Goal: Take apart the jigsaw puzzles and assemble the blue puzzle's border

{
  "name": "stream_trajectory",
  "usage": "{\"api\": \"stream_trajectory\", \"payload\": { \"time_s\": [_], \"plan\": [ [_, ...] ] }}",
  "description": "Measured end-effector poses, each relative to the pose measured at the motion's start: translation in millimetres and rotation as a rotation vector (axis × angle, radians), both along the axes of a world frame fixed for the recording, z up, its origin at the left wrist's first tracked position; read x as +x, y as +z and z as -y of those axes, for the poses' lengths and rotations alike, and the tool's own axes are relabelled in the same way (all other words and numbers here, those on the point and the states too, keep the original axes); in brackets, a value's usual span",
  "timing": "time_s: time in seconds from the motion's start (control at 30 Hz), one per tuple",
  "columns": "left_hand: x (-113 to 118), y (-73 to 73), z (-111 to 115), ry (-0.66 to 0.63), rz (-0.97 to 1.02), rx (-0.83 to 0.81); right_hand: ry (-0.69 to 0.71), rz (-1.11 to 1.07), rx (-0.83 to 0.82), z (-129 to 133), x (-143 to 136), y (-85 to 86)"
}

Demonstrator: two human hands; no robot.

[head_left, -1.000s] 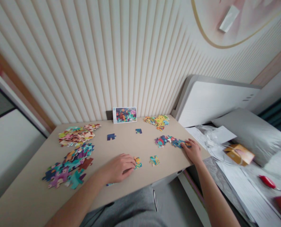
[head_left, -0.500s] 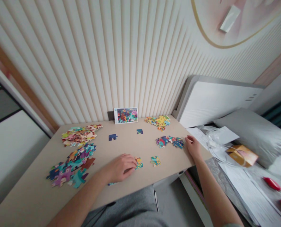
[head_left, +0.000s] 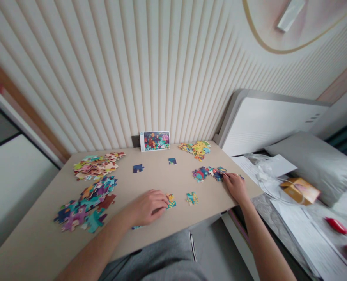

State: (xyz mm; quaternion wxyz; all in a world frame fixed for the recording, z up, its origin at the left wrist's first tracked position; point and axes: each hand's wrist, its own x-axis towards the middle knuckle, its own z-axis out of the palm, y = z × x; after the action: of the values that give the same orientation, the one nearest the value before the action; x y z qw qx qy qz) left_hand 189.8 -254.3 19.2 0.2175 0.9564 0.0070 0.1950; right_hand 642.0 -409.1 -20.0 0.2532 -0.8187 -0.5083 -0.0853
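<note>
Your left hand (head_left: 150,207) and right hand (head_left: 236,187) are apart, over the table (head_left: 161,179) before the picture card (head_left: 155,141). Front-right of this card, the right hand touches the blue pile (head_left: 218,174); directly in front, the left hand touches the yellow-flowered piece (head_left: 171,201). Neither grip is discernible.

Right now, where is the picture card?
In the head view, the picture card stands at the table's far edge, against the ribbed wall, left of the yellow pieces.
</note>
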Motion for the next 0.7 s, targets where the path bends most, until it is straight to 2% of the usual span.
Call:
{"api": "stream_trajectory", "payload": {
  "time_s": [0.17, 0.3, 0.5, 0.7],
  "plan": [
    [0.0, 0.6, 0.1, 0.007, -0.022, 0.001, -0.094, 0.007, 0.049, 0.8, 8.9, -9.3],
    [-1.1, -0.2, -0.1, 0.017, -0.055, 0.005, -0.107, 0.080, 0.028, -0.7, 0.2, -7.8],
    [-1.9, -0.9, 0.2, 0.025, -0.077, 0.017, 0.075, 0.158, -0.044, -2.6, -11.8, 1.1],
    [-0.9, -1.2, -0.5, 0.006, -0.046, 0.023, 0.169, 0.112, -0.063, -2.1, -10.4, 3.6]
  ]
}}
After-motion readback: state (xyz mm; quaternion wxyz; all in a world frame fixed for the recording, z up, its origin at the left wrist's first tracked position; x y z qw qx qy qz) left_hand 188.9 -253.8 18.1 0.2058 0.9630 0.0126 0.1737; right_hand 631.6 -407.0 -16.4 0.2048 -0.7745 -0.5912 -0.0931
